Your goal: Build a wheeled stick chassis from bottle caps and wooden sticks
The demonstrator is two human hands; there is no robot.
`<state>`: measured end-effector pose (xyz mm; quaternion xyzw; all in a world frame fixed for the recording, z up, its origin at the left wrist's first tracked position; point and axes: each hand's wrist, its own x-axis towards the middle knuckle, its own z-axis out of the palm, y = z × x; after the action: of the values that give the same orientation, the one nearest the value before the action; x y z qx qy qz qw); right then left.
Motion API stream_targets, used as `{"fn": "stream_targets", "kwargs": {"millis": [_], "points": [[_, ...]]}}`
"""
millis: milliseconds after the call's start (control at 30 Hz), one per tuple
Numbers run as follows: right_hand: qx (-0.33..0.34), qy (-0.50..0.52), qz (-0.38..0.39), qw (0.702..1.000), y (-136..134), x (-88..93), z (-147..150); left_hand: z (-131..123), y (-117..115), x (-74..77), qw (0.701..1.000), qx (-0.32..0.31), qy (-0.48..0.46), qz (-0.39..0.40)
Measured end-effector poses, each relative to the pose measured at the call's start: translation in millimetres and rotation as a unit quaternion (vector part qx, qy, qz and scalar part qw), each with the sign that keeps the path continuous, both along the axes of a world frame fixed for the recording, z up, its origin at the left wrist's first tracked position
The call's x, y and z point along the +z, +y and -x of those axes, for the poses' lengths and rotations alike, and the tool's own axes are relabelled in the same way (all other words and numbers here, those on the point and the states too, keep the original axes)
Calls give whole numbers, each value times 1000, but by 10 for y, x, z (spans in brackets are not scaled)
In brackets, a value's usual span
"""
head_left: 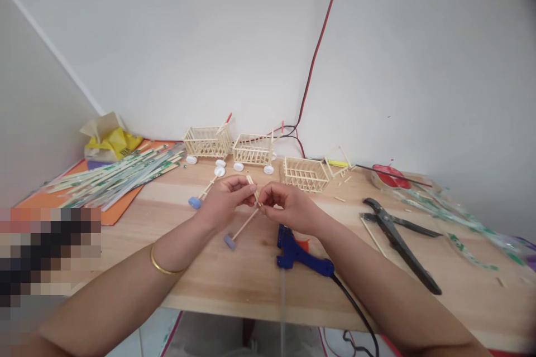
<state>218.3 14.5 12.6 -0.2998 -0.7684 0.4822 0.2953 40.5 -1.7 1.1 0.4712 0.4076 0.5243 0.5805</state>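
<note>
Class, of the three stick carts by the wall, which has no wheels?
The rightmost cart; it sits flat on the table, while the left cart and middle cart stand on white wheels.

The green print on the chopstick wrappers (121, 175) is too small to read.

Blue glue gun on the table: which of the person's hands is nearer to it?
Right. The right hand is directly behind the glue gun, almost over its nozzle end. The left hand is farther off to the left. Both hands pinch wooden sticks between them.
</note>
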Motion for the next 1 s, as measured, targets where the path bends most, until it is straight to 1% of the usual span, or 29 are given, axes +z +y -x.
{"fn": "stream_targets", "kwargs": {"millis": [100, 233, 333, 400, 467, 533, 600, 700, 733, 767, 833, 900, 1000], "points": [[3, 7, 5, 1000, 7, -5, 0, 8, -9, 12, 999, 11, 33, -26], [22, 15, 35, 999, 23, 19, -12, 25, -38, 54, 995, 8, 83, -61], [-5, 7, 46, 999, 32, 42, -28, 27, -53, 65, 993, -8, 97, -66], [-9, -13, 34, 999, 43, 63, -47, 21, -50, 63, 996, -11, 69, -47], [4, -29, 13, 999, 62, 92, -77, 13, -44, 64, 1000, -3, 11, -13], [1, -33, -14, 999, 86, 128, -111, 12, -39, 74, 999, 2, -51, 20], [-29, -35, -69, 997, 104, 166, -140, 17, -40, 90, 994, -7, -96, 49], [-66, -38, -179, 981, 96, 208, -148, 26, -45, 106, 984, -27, -143, 101], [-67, -39, -198, 977, 84, 212, -139, 27, -46, 108, 980, -26, -157, 120], [-63, -37, -202, 977, 69, 209, -125, 24, -48, 108, 976, -19, -172, 135], [-50, -22, -173, 983, 37, 187, -87, 10, -53, 102, 968, -6, -202, 148], [-41, 11, -133, 990, 11, 156, -48, -16, -65, 89, 965, -4, -220, 143], [-44, 72, -79, 993, -3, 126, -12, -65, -94, 55, 971, -22, -200, 128]]}}
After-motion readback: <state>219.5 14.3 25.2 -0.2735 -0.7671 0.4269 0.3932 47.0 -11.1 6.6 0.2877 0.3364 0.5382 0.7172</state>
